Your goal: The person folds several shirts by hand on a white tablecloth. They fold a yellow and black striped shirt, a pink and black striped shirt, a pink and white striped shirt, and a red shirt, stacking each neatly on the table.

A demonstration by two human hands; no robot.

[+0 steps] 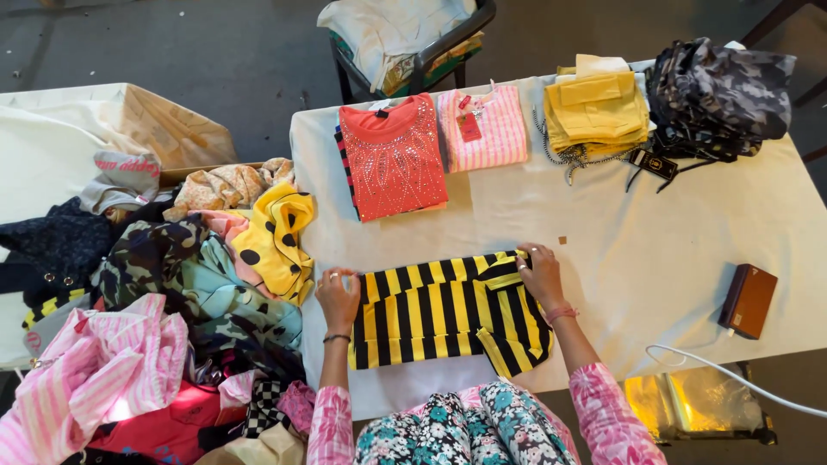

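Your left hand [338,297] lies flat, fingers pressed on the left edge of the yellow-and-black striped top [439,314]; nothing is gripped. Your right hand [541,274] pinches the top's folded upper right corner. The top lies on the near part of the white-covered table [655,250], partly folded. Along the far edge: a folded coral top [394,159], a pink striped top [484,129], a yellow stack [596,108], a camouflage stack [719,95]. A brown box [748,300] sits at right, contents not visible. Loose clothes [164,319] are heaped at left. The chair [413,43] holds pale cloth.
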